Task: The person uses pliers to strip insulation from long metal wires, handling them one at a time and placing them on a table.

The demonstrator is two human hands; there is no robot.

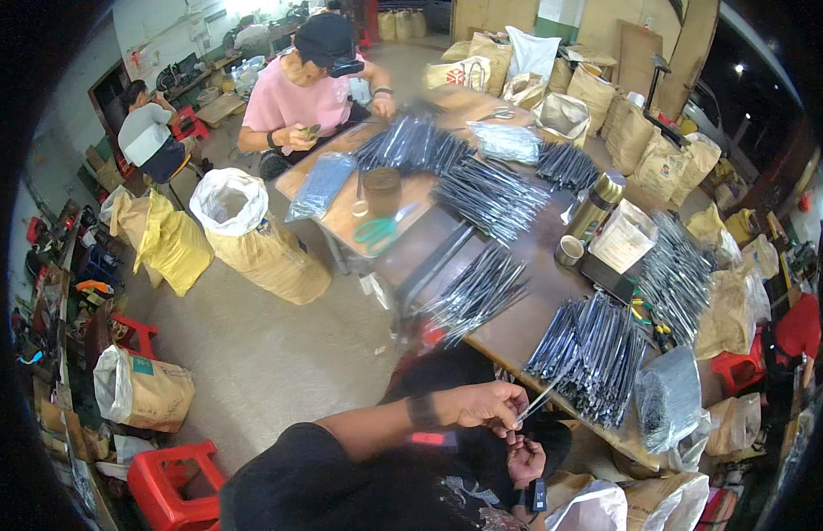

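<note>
My left hand (493, 407) pinches a thin, shiny metal rod (537, 402) that slants up toward the table edge. Just below it, my right hand (525, 462) is closed with its fingers curled near the rod's lower end; what they grip is hidden. A dark band sits on my left wrist. Closest to the rod lies a big pile of thin dark rods (588, 358) on the brown table (509, 332). A second bundle of rods (482, 292) lies to its left, and a clear plastic bag of rods (668, 398) to its right.
A steel thermos (597, 203), a cup (569, 250) and yellow-handled pliers (661, 327) stand or lie on the table. Green-handled scissors (376, 232) rest across it. A co-worker in pink (292, 97) sits opposite. An open sack (261, 239) and red stool (173, 485) stand left.
</note>
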